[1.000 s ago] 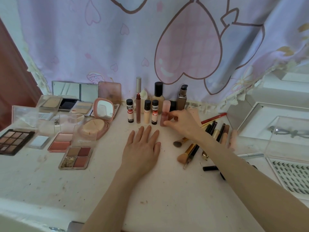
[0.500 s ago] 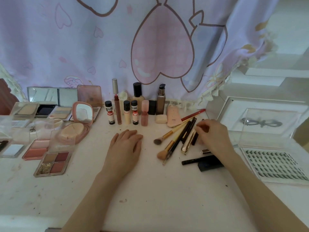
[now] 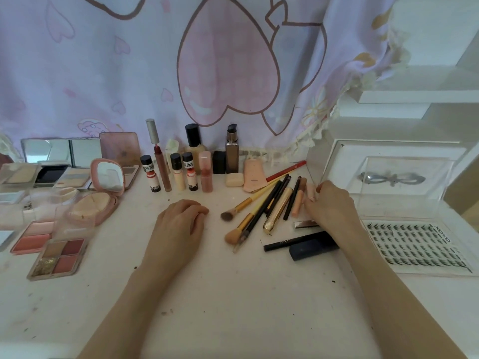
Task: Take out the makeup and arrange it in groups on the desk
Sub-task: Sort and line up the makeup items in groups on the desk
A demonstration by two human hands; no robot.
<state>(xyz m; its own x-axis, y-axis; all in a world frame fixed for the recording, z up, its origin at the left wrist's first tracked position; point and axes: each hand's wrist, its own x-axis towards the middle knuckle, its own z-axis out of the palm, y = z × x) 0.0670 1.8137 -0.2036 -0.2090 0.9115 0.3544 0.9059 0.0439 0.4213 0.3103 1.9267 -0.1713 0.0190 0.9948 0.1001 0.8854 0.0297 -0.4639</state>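
Note:
My right hand [image 3: 333, 207] lies at the right end of a pile of brushes [image 3: 248, 216] and pencils [image 3: 292, 200], its fingertips pinching a pale pink stick [image 3: 310, 189]. My left hand [image 3: 181, 224] rests on the white desk [image 3: 233, 301] with fingers loosely curled, holding nothing. A gold tube [image 3: 277, 209] and a peach pencil [image 3: 298, 202] lie in the pile. Small bottles [image 3: 177, 172] and a pink tint bottle [image 3: 206, 172] stand in a row at the back. Palettes [image 3: 58, 257] and a pink cushion compact [image 3: 99, 200] sit at the left.
A black liner [image 3: 287, 243], a dark case [image 3: 313, 249] and a silver tube [image 3: 305, 224] lie under my right wrist. A false-lash tray [image 3: 414, 247] and a clear box [image 3: 404, 187] stand at the right. A curtain hangs behind the desk.
My right hand let go of the pink tint bottle in the row and moved right to the pencil pile. My left hand's fingers curled in. The view shifted right.

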